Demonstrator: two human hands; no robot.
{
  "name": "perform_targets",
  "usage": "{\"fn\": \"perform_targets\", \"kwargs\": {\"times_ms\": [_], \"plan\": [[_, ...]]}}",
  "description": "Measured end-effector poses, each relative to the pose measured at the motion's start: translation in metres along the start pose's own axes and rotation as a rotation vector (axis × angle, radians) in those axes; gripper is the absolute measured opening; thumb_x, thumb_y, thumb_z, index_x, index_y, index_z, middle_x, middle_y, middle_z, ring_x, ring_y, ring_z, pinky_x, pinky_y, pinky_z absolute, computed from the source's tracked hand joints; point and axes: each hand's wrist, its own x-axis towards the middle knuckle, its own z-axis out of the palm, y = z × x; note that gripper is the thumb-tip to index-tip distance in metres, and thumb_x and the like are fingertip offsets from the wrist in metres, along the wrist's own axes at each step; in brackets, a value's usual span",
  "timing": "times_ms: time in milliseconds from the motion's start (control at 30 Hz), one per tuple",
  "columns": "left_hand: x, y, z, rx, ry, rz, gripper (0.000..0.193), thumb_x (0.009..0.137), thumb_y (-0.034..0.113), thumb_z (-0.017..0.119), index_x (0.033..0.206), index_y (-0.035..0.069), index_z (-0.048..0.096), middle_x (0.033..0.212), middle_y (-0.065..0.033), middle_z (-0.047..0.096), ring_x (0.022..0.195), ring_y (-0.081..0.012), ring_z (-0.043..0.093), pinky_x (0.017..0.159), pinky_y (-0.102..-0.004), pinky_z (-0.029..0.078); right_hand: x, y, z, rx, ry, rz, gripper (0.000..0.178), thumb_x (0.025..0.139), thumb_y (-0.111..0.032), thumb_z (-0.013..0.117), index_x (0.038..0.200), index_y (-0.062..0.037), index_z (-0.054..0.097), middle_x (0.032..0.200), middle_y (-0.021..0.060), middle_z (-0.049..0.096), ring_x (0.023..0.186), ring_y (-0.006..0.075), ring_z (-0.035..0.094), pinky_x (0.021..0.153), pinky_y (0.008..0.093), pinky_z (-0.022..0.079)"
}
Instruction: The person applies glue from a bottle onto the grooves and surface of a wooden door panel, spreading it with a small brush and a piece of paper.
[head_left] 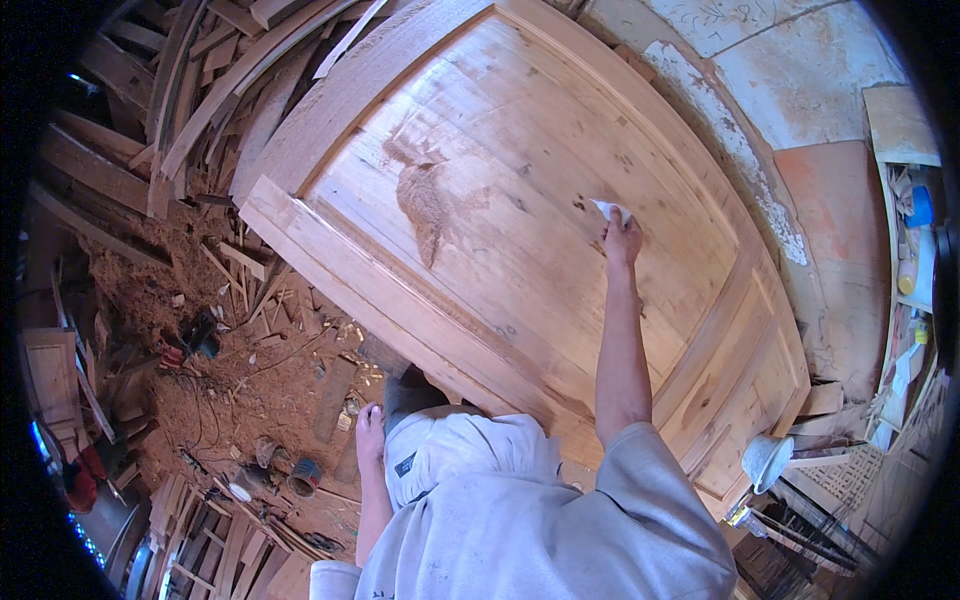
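A large panelled wooden door (560, 170) lies flat in front of me, its raised frame running round a wide inset panel. My right hand (621, 240) reaches over the panel, closed on a small white pointed piece (608, 210), whose kind I cannot make out. Dark spots mark the wood beside its tip. A heap of brown sawdust (423, 208) lies on the panel to the left of that hand. My left hand (370, 432) hangs low by my side, away from the door, with its fingers loosely apart and nothing visible in it.
Wood offcuts (215, 90) pile up at the far left. Sawdust and scraps cover the floor (240, 370), with a small tin (304, 477) among them. At the right, a white bowl (767, 462) sits near the door's end, and a shelf (895, 290) holds bottles.
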Motion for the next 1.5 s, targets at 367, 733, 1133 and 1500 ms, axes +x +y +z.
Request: {"fn": "perform_targets", "kwargs": {"times_ms": [367,733,1133,1500], "plan": [[-0.003,0.002,0.000,-0.016,0.018,0.000,0.041,0.098,0.028,0.050,0.123,-0.005,0.051,0.110,-0.0150,0.060,0.098,-0.0196,0.060,0.087,-0.0305,0.048,-0.010,-0.011,0.009,-0.060,-0.020,0.001,0.022,0.092,-0.024,0.063,0.093,-0.0030,0.059,0.064,0.0005,0.055,0.049,0.0090,0.053,0.044,0.0245,0.047],[0.002,-0.008,-0.001,0.055,0.010,0.021,0.043,0.098,0.031,0.050,0.123,-0.004,0.052,0.107,-0.0141,0.062,0.095,-0.0196,0.060,0.084,-0.0309,0.048,-0.037,-0.022,0.018,0.062,-0.142,-0.008,0.026,0.095,-0.028,0.058,0.095,-0.0026,0.063,0.064,0.0006,0.055,0.049,0.0088,0.052,0.045,0.0235,0.045],[-0.007,0.011,-0.004,0.053,0.043,-0.019,0.042,0.098,0.030,0.050,0.123,-0.003,0.052,0.099,-0.0104,0.063,0.084,-0.0148,0.058,0.076,-0.0278,0.047,-0.097,-0.041,0.063,0.089,-0.287,0.044,0.022,0.096,-0.023,0.056,0.098,-0.0025,0.062,0.068,-0.0002,0.055,0.055,0.0081,0.051,0.050,0.0251,0.043],[-0.003,-0.002,0.000,0.058,0.059,0.064,0.039,0.097,0.029,0.051,0.119,-0.003,0.055,0.096,-0.0101,0.063,0.084,-0.0155,0.057,0.077,-0.0290,0.047,-0.090,-0.037,0.071,0.017,-0.260,-0.045,0.026,0.092,-0.027,0.061,0.094,-0.0010,0.065,0.062,0.0017,0.057,0.048,0.0096,0.053,0.045,0.0260,0.042]]}}
